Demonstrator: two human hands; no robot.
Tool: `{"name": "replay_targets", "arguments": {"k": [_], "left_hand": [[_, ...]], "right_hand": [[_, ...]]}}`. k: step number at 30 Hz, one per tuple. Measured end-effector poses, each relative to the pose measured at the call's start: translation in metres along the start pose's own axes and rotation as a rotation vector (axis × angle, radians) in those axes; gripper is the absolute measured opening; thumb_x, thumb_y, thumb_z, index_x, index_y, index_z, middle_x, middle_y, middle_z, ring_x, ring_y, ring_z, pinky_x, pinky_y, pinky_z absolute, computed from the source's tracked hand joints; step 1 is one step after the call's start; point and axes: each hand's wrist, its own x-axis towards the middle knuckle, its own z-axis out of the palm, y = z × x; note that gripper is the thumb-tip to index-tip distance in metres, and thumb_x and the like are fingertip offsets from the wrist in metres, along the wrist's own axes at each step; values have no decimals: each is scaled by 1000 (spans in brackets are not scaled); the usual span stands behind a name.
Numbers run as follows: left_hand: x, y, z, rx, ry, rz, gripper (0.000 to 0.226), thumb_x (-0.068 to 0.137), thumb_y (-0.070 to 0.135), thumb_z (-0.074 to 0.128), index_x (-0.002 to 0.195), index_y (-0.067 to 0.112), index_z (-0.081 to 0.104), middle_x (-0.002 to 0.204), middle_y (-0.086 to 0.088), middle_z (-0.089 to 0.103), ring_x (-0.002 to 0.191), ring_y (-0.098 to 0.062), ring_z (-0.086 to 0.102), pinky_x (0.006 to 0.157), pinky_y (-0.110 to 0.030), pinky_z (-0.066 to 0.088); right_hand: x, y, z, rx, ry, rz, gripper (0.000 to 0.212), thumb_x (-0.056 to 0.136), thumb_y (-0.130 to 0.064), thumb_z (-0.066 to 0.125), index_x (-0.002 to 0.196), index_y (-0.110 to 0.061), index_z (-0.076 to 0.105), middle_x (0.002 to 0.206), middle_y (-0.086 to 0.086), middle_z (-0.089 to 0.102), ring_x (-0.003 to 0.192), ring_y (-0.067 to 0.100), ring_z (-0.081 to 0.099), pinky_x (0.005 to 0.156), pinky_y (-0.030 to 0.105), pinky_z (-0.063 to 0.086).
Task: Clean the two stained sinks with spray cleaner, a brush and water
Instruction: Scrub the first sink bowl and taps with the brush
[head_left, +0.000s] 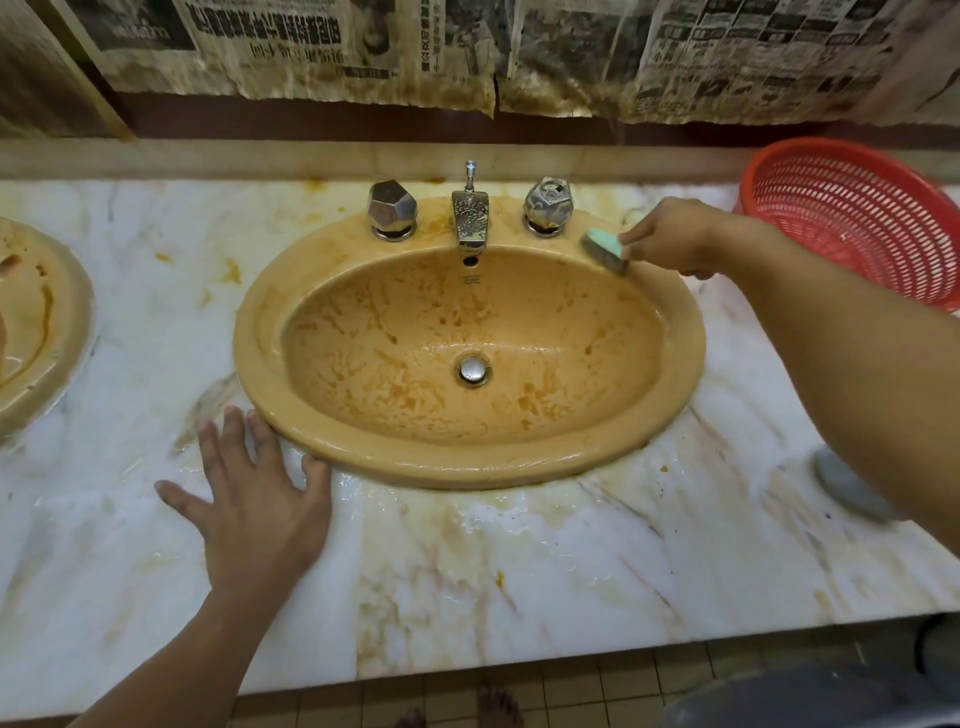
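Observation:
A tan oval sink (519, 467) with orange stains across its bowl sits in the middle of the marble counter (519, 571). A second stained sink (47, 322) shows partly at the left edge. My right hand (675, 236) grips a green-backed scrub brush (605, 252), whose bristles rest on the sink's rim at the back right, beside the right tap handle (548, 205). My left hand (254, 499) lies flat with spread fingers on the wet counter, fingertips touching the sink's front-left rim. No spray cleaner is in view.
A chrome spout (470, 218) and left tap handle (392, 208) stand behind the bowl; a drain plug (472, 370) sits at the bottom. A red plastic basket (862, 218) leans at the back right. A grey round object (847, 488) lies under my right forearm. Stained newspaper covers the wall.

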Motion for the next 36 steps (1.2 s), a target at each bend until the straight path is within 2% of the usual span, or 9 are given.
{"name": "replay_targets", "arguments": {"k": [4, 9, 12, 13, 15, 17, 22, 30, 36], "left_hand": [[1, -2, 1, 4, 9, 5, 84, 96, 59, 19, 163, 8, 21, 172, -7, 11, 160, -22, -5, 118, -74, -4], [2, -5, 4, -4, 24, 19, 82, 97, 59, 21, 161, 8, 24, 171, -8, 14, 160, -23, -2, 116, -77, -2], [2, -5, 6, -11, 26, 19, 80, 98, 58, 23, 160, 7, 24, 170, -10, 15, 160, -24, 0, 116, -79, -2], [2, -4, 6, -11, 31, 16, 80, 98, 57, 24, 160, 7, 25, 170, -10, 15, 159, -25, 0, 116, -79, -1], [2, -4, 6, -2, 36, 13, 80, 98, 57, 23, 160, 7, 26, 170, -10, 16, 159, -24, 0, 115, -80, -1], [1, -3, 6, 8, 34, 17, 80, 99, 58, 22, 160, 7, 26, 170, -10, 16, 159, -24, -1, 115, -79, -2], [-1, -1, 1, -23, 34, 7, 80, 97, 58, 24, 161, 10, 25, 170, -9, 16, 160, -25, 1, 118, -77, -4], [-3, -3, -1, -33, 34, 24, 82, 95, 57, 23, 162, 8, 24, 170, -11, 18, 160, -28, 4, 118, -77, -3], [-1, -5, 1, -5, 12, 30, 81, 96, 55, 22, 161, 6, 23, 171, -11, 16, 160, -30, 3, 117, -80, -2]], "right_hand": [[-2, 23, 20, 80, 138, 54, 42, 102, -35, 53, 143, -31, 60, 131, 15, 57, 76, 25, 58, 56, 31, 50], [-37, 46, 36, 187, 143, 82, 42, 100, -34, 58, 141, -30, 62, 112, 10, 66, 65, 24, 59, 42, 28, 47], [-77, 74, 57, 288, 172, 84, 38, 101, -28, 60, 139, -25, 65, 123, 11, 71, 65, 15, 58, 37, 14, 43], [-93, 81, 67, 342, 187, 95, 38, 101, -30, 61, 139, -25, 65, 129, 10, 70, 73, 16, 62, 43, 10, 44], [-122, 84, 88, 454, 190, 132, 39, 100, -33, 63, 138, -26, 65, 137, 7, 67, 107, 22, 66, 80, 15, 53], [-149, 71, 111, 525, 135, 118, 38, 99, -33, 66, 137, -25, 67, 141, 7, 64, 129, 22, 59, 106, 24, 43], [-208, -10, 169, 519, 181, -3, 41, 104, -35, 54, 145, -33, 58, 132, 22, 65, 128, 39, 54, 103, 42, 48], [-217, 38, 156, 738, 390, 498, 41, 106, -29, 48, 145, -20, 59, 139, 16, 62, 126, 38, 55, 102, 36, 43], [-257, -42, 198, 1047, 382, 596, 39, 105, -22, 48, 140, -13, 62, 137, 13, 64, 126, 36, 56, 107, 39, 46]]}}
